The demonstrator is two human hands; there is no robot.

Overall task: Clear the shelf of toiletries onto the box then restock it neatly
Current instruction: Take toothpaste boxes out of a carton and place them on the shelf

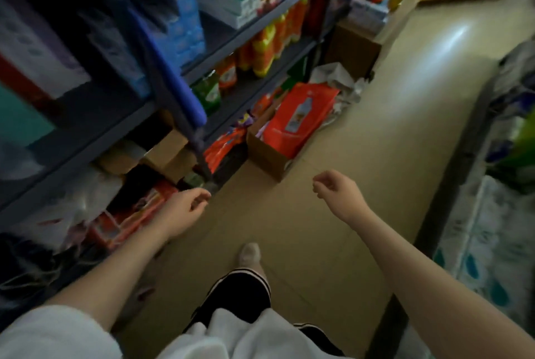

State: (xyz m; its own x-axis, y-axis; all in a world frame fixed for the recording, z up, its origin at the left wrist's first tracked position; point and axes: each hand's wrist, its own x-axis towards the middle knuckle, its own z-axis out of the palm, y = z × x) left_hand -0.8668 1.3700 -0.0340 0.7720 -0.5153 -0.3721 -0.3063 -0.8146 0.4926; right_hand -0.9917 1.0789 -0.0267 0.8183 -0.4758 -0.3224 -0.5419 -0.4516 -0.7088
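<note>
Hands (188, 208) (335, 190) empty over floor (362, 127), beside shelf (246, 34) edge.

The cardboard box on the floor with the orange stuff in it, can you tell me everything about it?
The cardboard box is brown, open-topped and stands on the tan floor beside the bottom of the shelf. Flat orange packs with a bottle picture lean out of it, tilted. Crumpled white wrapping lies behind. Neither hand touches it.

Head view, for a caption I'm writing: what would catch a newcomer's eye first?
Probably the open cardboard box on the floor by the shelf foot, with bright orange packs leaning out of it. Next, the row of orange and yellow bottles on a middle shelf above it. Both bare hands, left and right, hang over the floor holding nothing.
</note>
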